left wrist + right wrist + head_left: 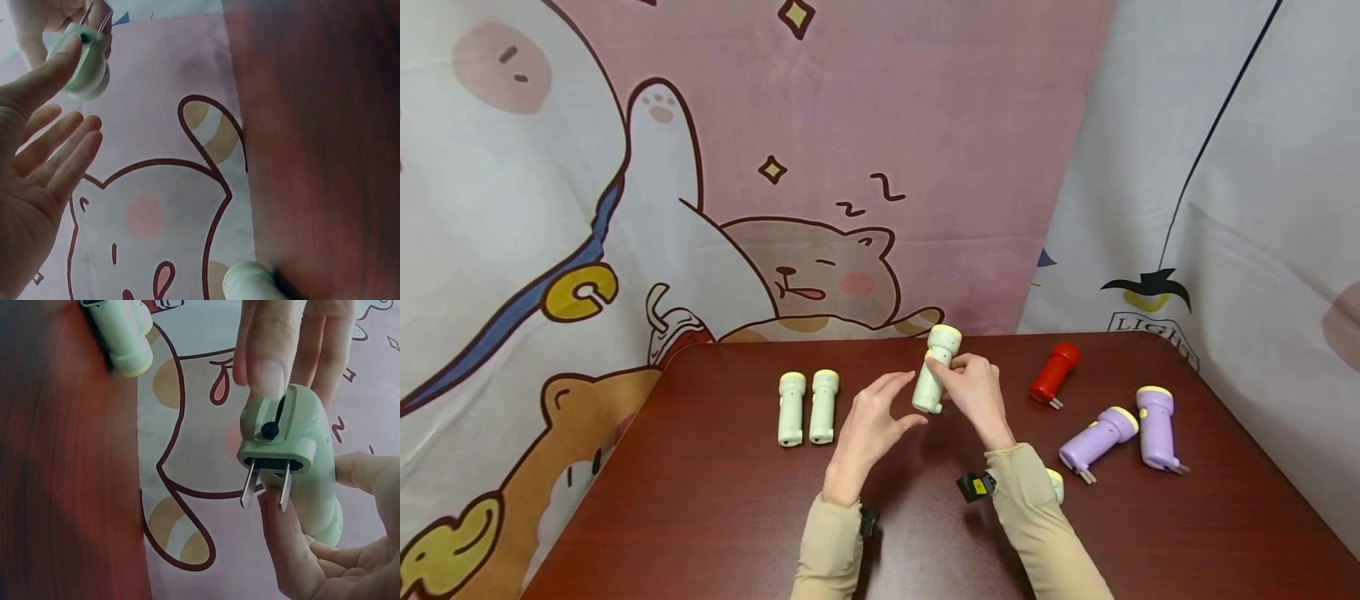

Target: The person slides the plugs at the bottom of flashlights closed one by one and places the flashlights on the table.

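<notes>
My right hand [979, 393] holds a light green flashlight [931, 388] above the table, thumb on one side and fingers on the other. In the right wrist view, two metal plug prongs [285, 487] stick out of its end, beside a small black slider knob [270, 430]. My left hand [871, 421] is next to the flashlight's lower end, fingers extended and thumb spread apart. Its thumb [53, 75] overlaps the plug end in the left wrist view; I cannot tell whether it touches. Two more light green flashlights [791, 410] [823, 407] stand left of my hands.
On the right of the brown table [700, 517] are a red flashlight [1055, 373] and two purple ones [1097, 442] [1156, 429], all with prongs out. Another yellow-rimmed light green thing [1057, 485] is mostly hidden by my right sleeve. A cartoon cloth [940, 167] hangs behind.
</notes>
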Action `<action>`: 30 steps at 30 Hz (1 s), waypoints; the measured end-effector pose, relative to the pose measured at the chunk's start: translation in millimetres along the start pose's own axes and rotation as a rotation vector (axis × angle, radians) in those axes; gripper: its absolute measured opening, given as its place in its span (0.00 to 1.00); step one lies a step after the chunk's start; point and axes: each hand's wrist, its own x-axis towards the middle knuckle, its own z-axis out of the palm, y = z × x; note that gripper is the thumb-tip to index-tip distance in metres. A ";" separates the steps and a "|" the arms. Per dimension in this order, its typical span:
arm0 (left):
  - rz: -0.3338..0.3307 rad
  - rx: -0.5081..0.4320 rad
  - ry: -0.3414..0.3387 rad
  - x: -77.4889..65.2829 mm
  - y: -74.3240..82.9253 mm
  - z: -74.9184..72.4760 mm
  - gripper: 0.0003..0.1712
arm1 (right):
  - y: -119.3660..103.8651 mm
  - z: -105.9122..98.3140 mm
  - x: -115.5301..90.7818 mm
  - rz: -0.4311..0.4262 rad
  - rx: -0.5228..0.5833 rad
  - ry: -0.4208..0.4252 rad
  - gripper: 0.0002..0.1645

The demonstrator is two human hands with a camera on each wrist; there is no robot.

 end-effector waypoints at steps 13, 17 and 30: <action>0.022 0.036 0.031 0.5 4.4 9.8 0.31 | -1.5 2.6 -2.5 -0.016 -0.007 0.019 0.27; 0.031 0.033 0.036 0.6 3.7 10.9 0.31 | -1.2 2.9 -2.9 -0.017 -0.013 0.022 0.27; 0.162 0.080 0.075 0.2 -3.6 11.0 0.28 | 0.2 8.7 -3.6 0.003 -0.067 0.039 0.27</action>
